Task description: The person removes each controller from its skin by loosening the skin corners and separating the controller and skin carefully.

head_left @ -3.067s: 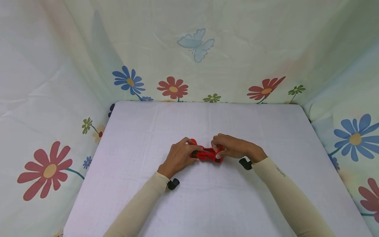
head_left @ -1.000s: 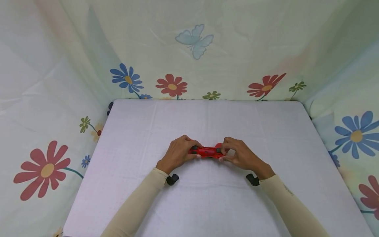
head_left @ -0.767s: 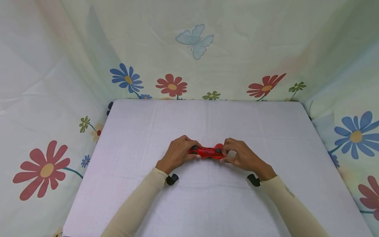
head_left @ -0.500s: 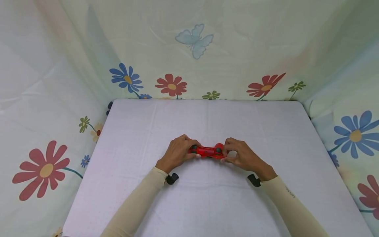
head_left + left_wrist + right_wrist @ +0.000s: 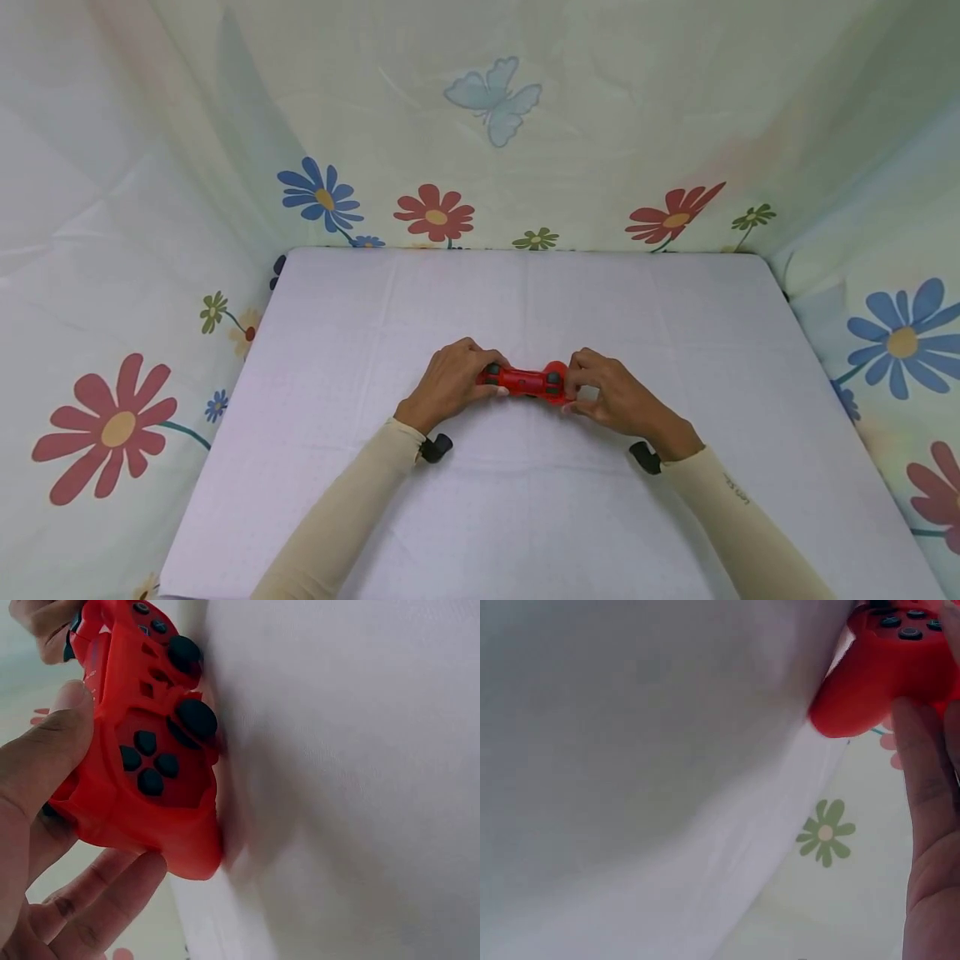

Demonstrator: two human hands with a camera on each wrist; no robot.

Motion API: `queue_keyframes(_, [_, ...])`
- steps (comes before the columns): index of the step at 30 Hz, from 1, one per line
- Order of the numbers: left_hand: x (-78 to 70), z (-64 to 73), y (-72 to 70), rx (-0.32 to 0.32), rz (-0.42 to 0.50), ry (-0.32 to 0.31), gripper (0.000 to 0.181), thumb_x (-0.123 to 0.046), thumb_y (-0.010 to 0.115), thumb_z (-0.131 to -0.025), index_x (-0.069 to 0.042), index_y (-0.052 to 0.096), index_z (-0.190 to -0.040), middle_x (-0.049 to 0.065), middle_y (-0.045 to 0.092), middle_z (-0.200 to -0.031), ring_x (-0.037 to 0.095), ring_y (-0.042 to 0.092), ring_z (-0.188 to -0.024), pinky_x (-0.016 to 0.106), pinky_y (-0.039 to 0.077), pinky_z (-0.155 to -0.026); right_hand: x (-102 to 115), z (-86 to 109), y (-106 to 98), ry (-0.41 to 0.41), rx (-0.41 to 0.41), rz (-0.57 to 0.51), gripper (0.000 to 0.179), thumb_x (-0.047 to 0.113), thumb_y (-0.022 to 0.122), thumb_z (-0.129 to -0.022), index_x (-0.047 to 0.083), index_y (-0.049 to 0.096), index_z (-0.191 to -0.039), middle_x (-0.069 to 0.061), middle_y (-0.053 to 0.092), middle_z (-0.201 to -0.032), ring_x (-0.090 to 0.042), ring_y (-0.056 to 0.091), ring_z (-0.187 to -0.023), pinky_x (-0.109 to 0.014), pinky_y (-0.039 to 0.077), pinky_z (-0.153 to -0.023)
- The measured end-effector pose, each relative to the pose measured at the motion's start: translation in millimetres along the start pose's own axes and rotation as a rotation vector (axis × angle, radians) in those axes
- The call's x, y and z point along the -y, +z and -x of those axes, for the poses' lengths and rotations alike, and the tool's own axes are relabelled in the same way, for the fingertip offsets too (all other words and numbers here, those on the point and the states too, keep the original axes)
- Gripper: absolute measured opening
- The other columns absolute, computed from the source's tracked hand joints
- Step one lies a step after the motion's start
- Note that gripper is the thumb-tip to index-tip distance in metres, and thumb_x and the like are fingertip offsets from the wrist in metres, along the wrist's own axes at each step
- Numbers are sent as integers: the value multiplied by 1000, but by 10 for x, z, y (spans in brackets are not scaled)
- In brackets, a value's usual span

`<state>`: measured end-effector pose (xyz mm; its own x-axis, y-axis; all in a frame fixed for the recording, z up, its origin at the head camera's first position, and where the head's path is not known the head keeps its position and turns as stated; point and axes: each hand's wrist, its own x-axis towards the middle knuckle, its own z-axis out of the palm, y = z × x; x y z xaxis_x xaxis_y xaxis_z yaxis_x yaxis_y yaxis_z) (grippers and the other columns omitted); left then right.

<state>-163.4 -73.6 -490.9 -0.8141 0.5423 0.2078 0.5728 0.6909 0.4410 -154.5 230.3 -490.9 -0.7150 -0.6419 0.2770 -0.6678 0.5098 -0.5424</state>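
A red game controller is held near the middle of the white table, its top edge turned up in the head view. In the left wrist view, a red, soft-looking cover wraps the controller around its dark direction buttons and thumbsticks. My left hand grips the left end, thumb along the top edge and fingers behind. At the right end, my right hand pinches the controller with thumb and fingers. The right wrist view catches one rounded red handle beside my right fingers; the rest is cut off.
A white cloth covers the table. Behind and on both sides hangs a pale curtain printed with flowers and a butterfly. A small black wrist camera sits under the left wrist, another black camera under the right.
Since the earliest frame, the controller has levelled and turned its top edge up. My right hand has shifted right and changed its hold. In the last half second both hands barely move.
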Motion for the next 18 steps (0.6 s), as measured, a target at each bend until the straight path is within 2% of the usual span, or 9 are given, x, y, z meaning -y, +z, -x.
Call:
queue_keyframes(5, [2,-9,-21,12,3,-18,39,-39,91,-84,-24,79,-118,-3,77,-101,14,62,-94,30,51,-73,-53,15,29,13,-25,-1,38,1,98,-69,22,68,-79,12,60,-88,-4,55,-88,-31,53,-73])
queue_keyframes(8, [-3,-2,-21,19,14,-35,39,-38,91,-84,-24,79,-119,-3,77,-102,14,61,-95,30,51,-74,-103,31,48,56,-32,-38,37,-1,97,-70,20,69,-82,11,63,-89,-5,60,-88,-33,60,-76])
queue_keyframes(12, [-16,9,-4,23,31,-41,41,-36,92,-84,-24,79,-120,-3,77,-104,14,60,-96,30,51,-75,-177,84,77,153,-19,-162,37,-3,95,-73,20,69,-87,8,66,-91,-8,65,-92,-37,65,-85])
queue_keyframes(18, [-40,27,23,1,7,-30,42,-37,93,-81,-24,80,-119,-3,77,-106,14,61,-95,30,52,-74,-227,161,115,298,22,-434,28,4,91,-83,13,69,-99,-7,69,-102,-12,67,-103,-39,62,-97])
